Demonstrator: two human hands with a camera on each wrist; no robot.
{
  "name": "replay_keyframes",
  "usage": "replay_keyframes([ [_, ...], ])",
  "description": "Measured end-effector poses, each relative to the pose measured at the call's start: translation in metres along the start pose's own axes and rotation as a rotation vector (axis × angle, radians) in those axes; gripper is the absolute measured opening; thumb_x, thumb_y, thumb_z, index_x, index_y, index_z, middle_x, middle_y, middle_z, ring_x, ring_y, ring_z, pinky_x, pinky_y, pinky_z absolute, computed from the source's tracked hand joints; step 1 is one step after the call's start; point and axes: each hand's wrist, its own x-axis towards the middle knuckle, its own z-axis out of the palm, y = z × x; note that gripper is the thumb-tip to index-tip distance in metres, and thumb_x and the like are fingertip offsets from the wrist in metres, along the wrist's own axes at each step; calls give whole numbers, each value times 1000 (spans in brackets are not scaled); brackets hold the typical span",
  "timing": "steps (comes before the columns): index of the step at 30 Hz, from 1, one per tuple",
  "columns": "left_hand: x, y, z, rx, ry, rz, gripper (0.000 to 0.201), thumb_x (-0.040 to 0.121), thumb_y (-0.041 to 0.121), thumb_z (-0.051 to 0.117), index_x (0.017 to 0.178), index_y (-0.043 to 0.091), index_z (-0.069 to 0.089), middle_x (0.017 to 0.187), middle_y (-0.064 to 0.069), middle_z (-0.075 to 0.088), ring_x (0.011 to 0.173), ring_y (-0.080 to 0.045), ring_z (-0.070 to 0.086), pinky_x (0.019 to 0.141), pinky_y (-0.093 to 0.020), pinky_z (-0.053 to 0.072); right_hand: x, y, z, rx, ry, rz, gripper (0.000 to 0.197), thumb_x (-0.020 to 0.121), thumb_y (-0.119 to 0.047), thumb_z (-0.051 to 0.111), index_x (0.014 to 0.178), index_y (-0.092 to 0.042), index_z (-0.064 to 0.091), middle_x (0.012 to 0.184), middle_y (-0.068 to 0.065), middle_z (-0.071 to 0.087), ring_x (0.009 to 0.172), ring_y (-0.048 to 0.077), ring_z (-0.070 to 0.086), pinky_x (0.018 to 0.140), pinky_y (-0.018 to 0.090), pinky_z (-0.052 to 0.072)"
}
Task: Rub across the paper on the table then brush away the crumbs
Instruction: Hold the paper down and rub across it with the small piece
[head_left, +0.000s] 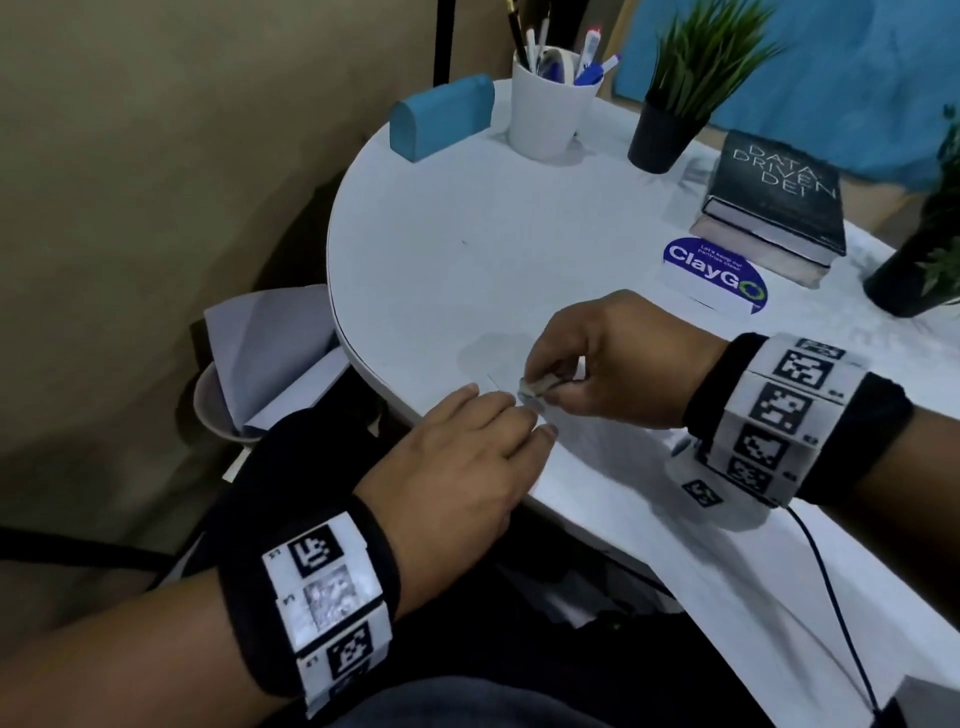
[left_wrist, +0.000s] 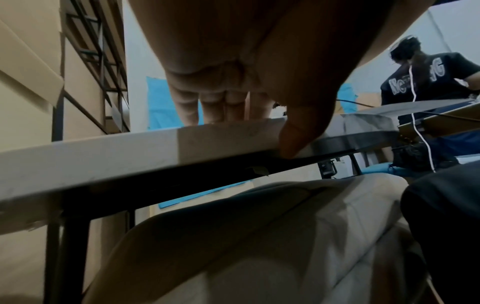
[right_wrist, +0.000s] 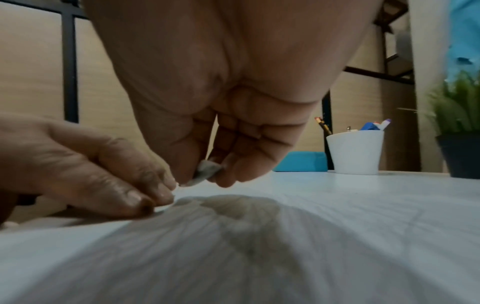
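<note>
We had the eraser (head_left: 535, 388) pinched in our right hand (head_left: 613, 358), thumb and fingers curled round it, tip down on the paper (head_left: 597, 441) near the table (head_left: 441, 249) edge at 6 o'clock. Left hand (head_left: 462, 467) lay flat, fingers straight, pressing the sheet just beside the eraser at its 7 o'clock, fingertips (right_wrist: 155, 197) almost touching it. Eraser's long axis tilted toward the left hand. Right hand was nearer, so the rub probably had to run toward 1 o'clock, clear of our holding fingers. Crumbs: couldn't tell
</note>
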Motion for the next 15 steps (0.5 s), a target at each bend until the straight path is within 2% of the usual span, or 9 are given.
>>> replay_keyframes([
  [3, 3, 1, 4, -18, 41, 2, 46, 81, 12, 61, 127, 6, 63, 111, -7, 65, 100, -28, 60, 91, -44, 49, 4, 1, 4, 8, -69, -34, 19, 74, -11, 77, 83, -28, 77, 75, -18, 62, 67, -2, 58, 64, 19, 48],
  [5, 4, 4, 4, -18, 17, -21, 40, 81, 8, 50, 119, 6, 64, 103, -6, 64, 93, -28, 59, 81, -43, 50, 8, 8, 4, -37, -26, -42, 17, 73, -10, 76, 77, -26, 77, 73, -15, 65, 65, 1, 60, 62, 21, 49],
  [7, 5, 6, 2, 4, -22, -42, 43, 76, 7, 40, 111, 10, 65, 99, -4, 62, 88, -26, 58, 75, -42, 48, 12, 17, 2, -80, 31, 39, 17, 74, -9, 73, 74, -25, 77, 75, -13, 69, 66, 4, 61, 63, 21, 50],
  [8, 5, 7, 1, 12, -30, -43, 45, 75, 7, 37, 109, 10, 66, 98, -3, 63, 87, -26, 58, 74, -41, 48, 13, 18, 1, -101, 45, 61, 17, 74, -8, 71, 73, -24, 76, 76, -11, 70, 67, 7, 63, 64, 23, 51],
  [10, 5, 6, 0, 11, -24, -32, 46, 78, 9, 33, 109, 9, 67, 97, -4, 64, 86, -26, 60, 73, -41, 49, 10, 13, 4, -118, 39, 1, 14, 73, -10, 68, 72, -22, 75, 76, -6, 70, 67, 15, 65, 64, 29, 53],
  [13, 7, 5, -2, 37, -30, -21, 45, 79, 11, 36, 110, 9, 68, 94, -4, 63, 84, -27, 60, 71, -41, 49, 3, 3, 9, -39, -70, -84, 14, 73, -16, 67, 79, -24, 77, 78, -6, 70, 72, 13, 66, 66, 27, 51],
  [15, 8, 6, -2, 39, -76, -30, 49, 77, 11, 31, 109, 8, 67, 95, -6, 64, 84, -28, 61, 72, -43, 49, 7, 14, 8, -56, -22, -58, 14, 73, -11, 70, 77, -22, 77, 76, -6, 70, 69, 15, 65, 64, 27, 52],
])
